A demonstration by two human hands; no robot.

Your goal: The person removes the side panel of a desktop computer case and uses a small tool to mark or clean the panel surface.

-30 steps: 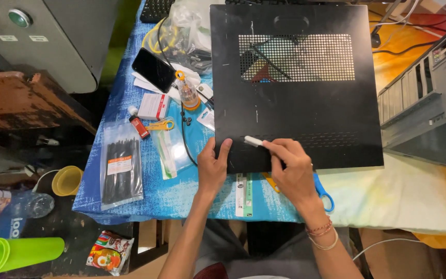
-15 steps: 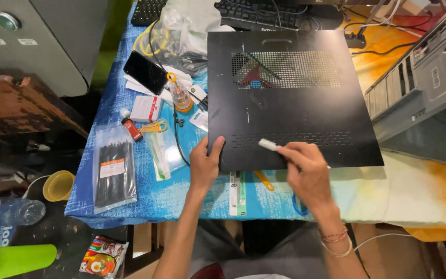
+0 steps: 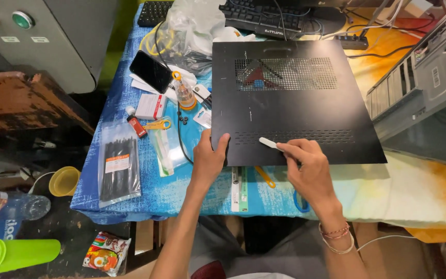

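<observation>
A black metal computer side panel [image 3: 290,108] with a perforated vent lies flat on the cloth-covered table [image 3: 403,186]. My left hand [image 3: 210,157] grips the panel's near left corner, thumb on top. My right hand [image 3: 308,165] rests on the near edge and pinches a small white stick-shaped tool [image 3: 270,143], its tip touching the panel just below a row of slots.
Left of the panel lie a phone [image 3: 152,71], a small bottle [image 3: 184,95], a bag of black cable ties [image 3: 117,166], a red-capped tube and yellow tools. Keyboards [image 3: 264,18] sit at the back. A computer case [image 3: 429,77] stands at the right. A yellow cup [image 3: 64,181] sits below left.
The view has shifted, so the panel sits further right and lower in frame. Both hands have stayed on the panel's near edge, and the white tool remains in my right hand.
</observation>
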